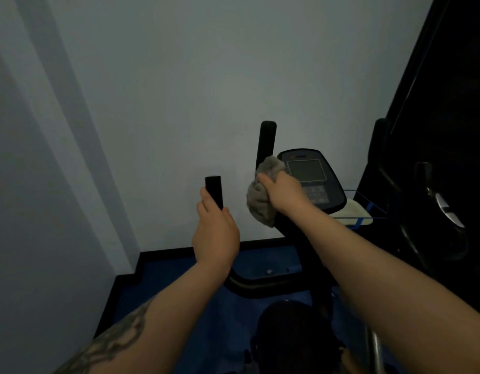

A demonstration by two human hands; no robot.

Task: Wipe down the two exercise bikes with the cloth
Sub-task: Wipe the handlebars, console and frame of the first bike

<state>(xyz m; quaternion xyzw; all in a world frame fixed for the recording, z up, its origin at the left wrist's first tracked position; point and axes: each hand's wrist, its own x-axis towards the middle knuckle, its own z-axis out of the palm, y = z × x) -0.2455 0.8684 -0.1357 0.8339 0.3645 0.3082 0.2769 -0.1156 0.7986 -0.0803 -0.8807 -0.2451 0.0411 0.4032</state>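
An exercise bike (295,265) is seen from above against a pale wall (179,90), on a blue floor (179,292). A second dark machine (422,211) stands just beyond the right hand's grip, its make unclear. The bike's console (311,176) is partly covered by the right hand (284,191), whose grip is closed around a bunched grey cloth (260,195) pressed against the upright right handlebar (266,141). The left handlebar end (214,191) is held in the closed grip of the left hand (216,233).
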